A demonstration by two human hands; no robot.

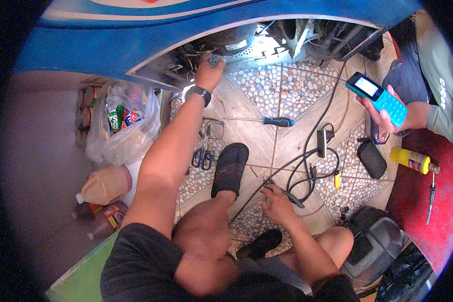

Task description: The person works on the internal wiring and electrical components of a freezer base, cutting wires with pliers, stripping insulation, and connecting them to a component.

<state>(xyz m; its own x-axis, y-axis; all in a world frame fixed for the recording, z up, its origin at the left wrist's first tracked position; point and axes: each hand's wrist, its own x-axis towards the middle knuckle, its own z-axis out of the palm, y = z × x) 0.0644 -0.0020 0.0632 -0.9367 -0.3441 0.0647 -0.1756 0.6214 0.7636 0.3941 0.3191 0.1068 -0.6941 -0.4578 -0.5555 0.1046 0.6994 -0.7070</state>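
Observation:
My left hand (pixel 210 72), with a dark watch on the wrist, reaches to the lower opening of a blue cabinet (pixel 110 48). Its fingers are closed around a small grey-blue thing I cannot make out. Low over the floor, my right hand (pixel 279 204) has its fingers at a pair of dark-handled pliers (pixel 293 199). Between my arms lies a blue-and-black screwdriver (pixel 278 122), its shaft pointing left. Dark-handled scissors (pixel 202 159) rest near my slippered foot. Inside the opening, a rounded dark unit (pixel 226 38) sits beside a brightly lit perforated plate (pixel 259 49).
At right another person's hand (pixel 382 111) holds a blue keypad phone (pixel 380 98). A black cable (pixel 307 146) loops across the floor by a power strip (pixel 322 142). A yellow bottle (pixel 410 160) lies on a red surface. A plastic bag (pixel 126 126) and jugs (pixel 105 185) stand left.

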